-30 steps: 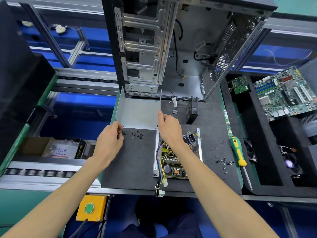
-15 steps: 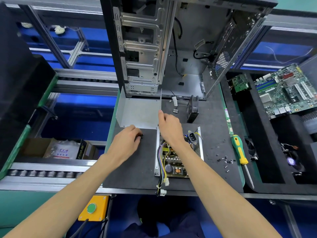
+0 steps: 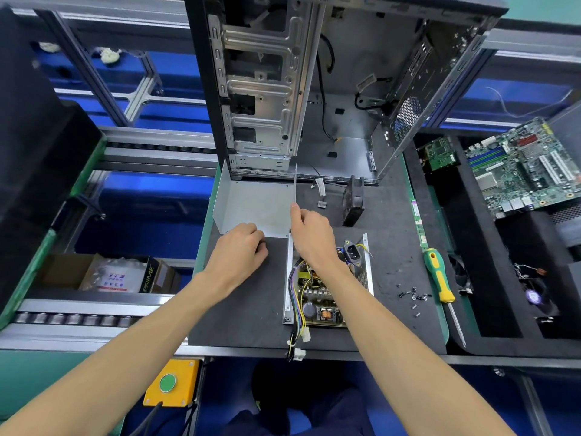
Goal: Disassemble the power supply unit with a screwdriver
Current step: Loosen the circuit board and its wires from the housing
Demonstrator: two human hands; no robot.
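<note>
One coverless power supply unit (image 3: 327, 287), seemingly gutted

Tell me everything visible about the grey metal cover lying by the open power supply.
The metal cover is a bent sheet of plain light-grey metal, lying inner face up on the dark mat, side walls standing. It sits in front of the computer case, left of the power supply board. The right hand touches its right wall; the left hand overlaps its near edge.

A dark grey matted surface (image 3: 251, 309) carries an opened power supply base with exposed circuit board (image 3: 327, 297) under the right hand (image 3: 311, 234). Beyond both hands lies a bent grey metal cover (image 3: 254, 206). Right of that hand lie a green-and-yellow screwdriver (image 3: 438, 278) and small dark screws (image 3: 413, 295), perhaps a dozen.
</note>
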